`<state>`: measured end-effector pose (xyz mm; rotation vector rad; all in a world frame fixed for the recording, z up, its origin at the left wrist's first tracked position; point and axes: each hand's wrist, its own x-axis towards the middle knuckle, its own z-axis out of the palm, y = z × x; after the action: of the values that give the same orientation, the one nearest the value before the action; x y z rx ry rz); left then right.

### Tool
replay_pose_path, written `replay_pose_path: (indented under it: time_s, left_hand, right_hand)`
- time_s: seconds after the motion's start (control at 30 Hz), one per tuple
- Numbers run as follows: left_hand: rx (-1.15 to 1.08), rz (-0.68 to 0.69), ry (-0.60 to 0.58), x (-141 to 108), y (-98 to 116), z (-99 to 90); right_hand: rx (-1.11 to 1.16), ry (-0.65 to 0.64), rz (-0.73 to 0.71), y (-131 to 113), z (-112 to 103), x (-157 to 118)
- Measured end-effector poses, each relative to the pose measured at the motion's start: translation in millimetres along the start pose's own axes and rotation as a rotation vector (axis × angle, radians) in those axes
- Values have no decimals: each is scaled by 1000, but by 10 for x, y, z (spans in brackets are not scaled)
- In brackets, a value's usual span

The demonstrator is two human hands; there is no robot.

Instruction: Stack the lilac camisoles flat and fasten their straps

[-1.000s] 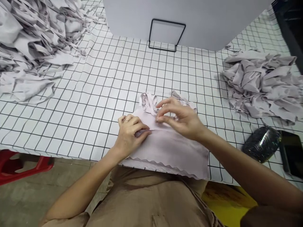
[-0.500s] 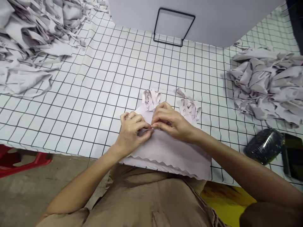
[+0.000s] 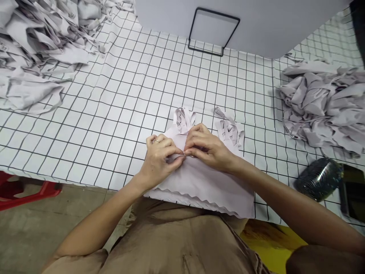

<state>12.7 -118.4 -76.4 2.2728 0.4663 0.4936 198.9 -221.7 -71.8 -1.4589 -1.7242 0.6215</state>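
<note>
A pale pinkish-grey strappy top [image 3: 199, 182] lies at the table's front edge, its wavy hem towards me and its bunched straps [image 3: 182, 118] on the far side. My left hand [image 3: 161, 158] pinches the upper edge of the top between thumb and forefinger. Right beside it, my right hand [image 3: 207, 148] pinches the same edge, the two sets of fingertips almost touching. A tiny pale bit shows between the fingertips, too small to make out. Part of the top is hidden under my right hand and forearm.
Heaps of similar fabric pieces lie at the left [image 3: 42, 42] and right [image 3: 325, 106]. A grey board [image 3: 256, 26] with a black wire stand [image 3: 205, 52] is at the back. A dark shiny wrapped object [image 3: 318, 179] and a dark tray-like item [image 3: 352, 190] sit right; a red stool [image 3: 25, 190] stands below left.
Both hands keep their pinch on the top's edge with barely any movement. The whole view has shifted slightly.
</note>
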Motion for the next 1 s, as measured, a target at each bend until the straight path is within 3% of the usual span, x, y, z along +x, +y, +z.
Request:
replay_pose_path:
  time_s: [0.23, 0.5, 0.7, 0.87, 0.93, 1.0]
  left_hand:
    - [-12, 17, -6, -7, -7, -13]
    - [51, -4, -60, 5, -15, -6]
    - [28, 8, -65, -7, -13, -32]
    - [-52, -43, -54, 6, -13, -53]
    - [-60, -59, -43, 10, -14, -56]
    - [-55, -65, -40, 13, -13, -58]
  right_hand:
    - [-109, -67, -10, -25, -55, -10]
    - [-385, -257, -168, -191, -155, 95]
    - [-375, -467, -175, -299, -223, 215]
    - [-235, -590, -83, -188, -483, 350]
    - [-257, -587, -85, -146, -610, 414]
    - [-355, -487, -108, -117, -694, 477]
